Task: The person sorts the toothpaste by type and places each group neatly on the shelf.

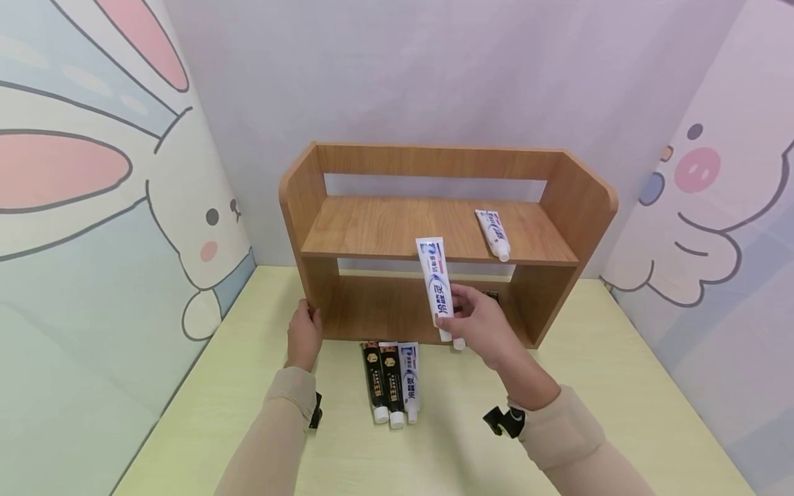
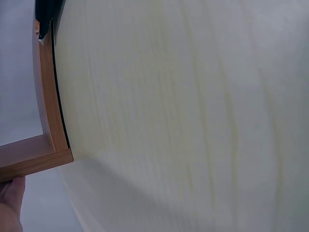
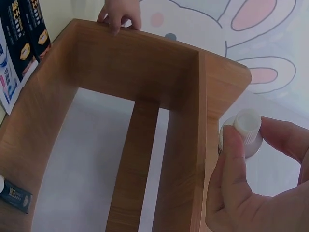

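Right hand (image 1: 480,327) up in front of the wooden shelf (image 1: 434,160), thumb and fingers clamped on the near, capped end of a white tube (image 1: 437,281)! And here's the relation that counts: the tube runs away from those fingers, far and slightly left, crimped end raised, just nearer than the edge of the upper board (image 1: 372,224). Up there, to the right, a second white tube (image 1: 494,233) lies on a similar slant, cap near; the right hand is the nearer one to it. Below, a black tube (image 3: 17,197) sits on the lower board (image 1: 366,303). Left hand (image 1: 302,337) touches the left side panel (image 1: 300,207); whether its fingers wrap the edge, I can't tell. On the bench (image 1: 211,406), two black tubes (image 1: 384,382) and another white one (image 1: 409,379), caps near!
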{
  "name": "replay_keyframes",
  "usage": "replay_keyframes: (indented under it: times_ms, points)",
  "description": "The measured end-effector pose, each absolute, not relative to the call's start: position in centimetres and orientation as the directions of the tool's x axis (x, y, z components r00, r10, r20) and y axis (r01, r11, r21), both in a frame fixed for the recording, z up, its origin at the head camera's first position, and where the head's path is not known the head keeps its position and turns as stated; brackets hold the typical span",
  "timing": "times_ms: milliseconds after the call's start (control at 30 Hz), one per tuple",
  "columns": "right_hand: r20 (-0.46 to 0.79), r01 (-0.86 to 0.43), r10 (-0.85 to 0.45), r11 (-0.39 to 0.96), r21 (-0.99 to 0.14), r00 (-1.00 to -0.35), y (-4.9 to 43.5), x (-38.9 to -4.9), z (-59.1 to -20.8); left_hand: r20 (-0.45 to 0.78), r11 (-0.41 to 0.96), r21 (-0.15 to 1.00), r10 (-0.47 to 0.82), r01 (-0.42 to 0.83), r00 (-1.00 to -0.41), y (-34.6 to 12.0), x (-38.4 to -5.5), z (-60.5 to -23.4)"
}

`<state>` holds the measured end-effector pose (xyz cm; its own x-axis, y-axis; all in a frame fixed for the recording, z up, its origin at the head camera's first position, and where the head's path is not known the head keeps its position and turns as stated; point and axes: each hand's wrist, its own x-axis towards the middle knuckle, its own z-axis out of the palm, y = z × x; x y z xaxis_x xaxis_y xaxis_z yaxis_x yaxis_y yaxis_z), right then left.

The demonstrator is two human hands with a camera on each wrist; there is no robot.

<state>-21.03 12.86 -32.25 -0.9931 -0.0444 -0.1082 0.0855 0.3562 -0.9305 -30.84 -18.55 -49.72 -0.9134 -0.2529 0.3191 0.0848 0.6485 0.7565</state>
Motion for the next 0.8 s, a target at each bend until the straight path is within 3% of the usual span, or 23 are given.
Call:
replay_keyframes:
  times_ms: [200, 800]
  points:
    - [-0.124, 0.091, -0.078, 0.339, -0.936, -0.989, 12.9, -22.1, -31.2, 0.321, 0.648, 0.756, -0.245, 0.092, -0.915, -18.5, -30.7, -49.7]
    - [-0.197, 0.182, -0.005, 0.359, -0.916, -0.98, 12.9, -26.4, -28.1, 0.32, 0.649, 0.756, -0.248, 0.089, -0.914, -18.5, -30.7, -49.6]
